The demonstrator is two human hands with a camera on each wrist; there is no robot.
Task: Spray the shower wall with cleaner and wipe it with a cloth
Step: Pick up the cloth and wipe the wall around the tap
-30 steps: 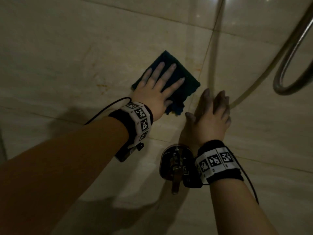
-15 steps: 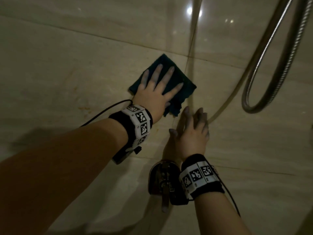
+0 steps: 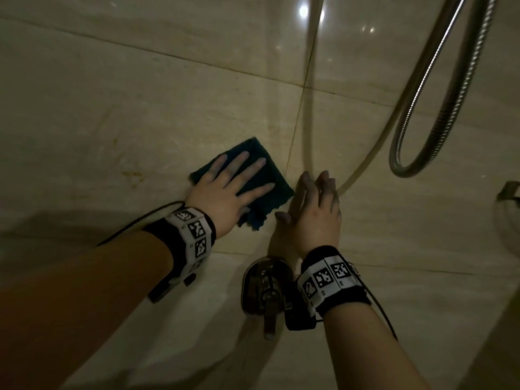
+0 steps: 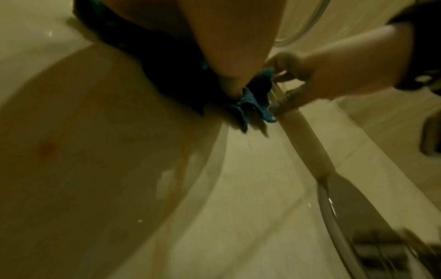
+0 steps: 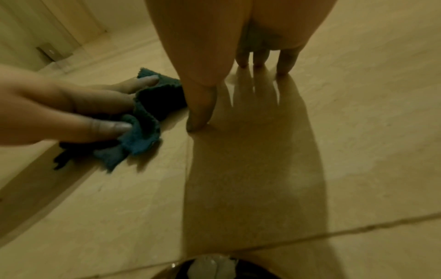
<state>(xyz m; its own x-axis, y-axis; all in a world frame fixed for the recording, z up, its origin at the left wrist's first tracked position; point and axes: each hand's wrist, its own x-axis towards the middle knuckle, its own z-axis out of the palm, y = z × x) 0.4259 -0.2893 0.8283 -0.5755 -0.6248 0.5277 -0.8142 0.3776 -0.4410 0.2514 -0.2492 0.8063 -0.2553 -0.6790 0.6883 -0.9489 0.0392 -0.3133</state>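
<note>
Tiled shower wall fills the head view, beige and glossy. Metal shower hose loops at upper right; a chrome valve handle sits at lower centre. Left hand presses the dark teal cloth flat at centre, fingers straight and spread. Right hand, just right of it, rests straight fingers together on the wall.
</note>
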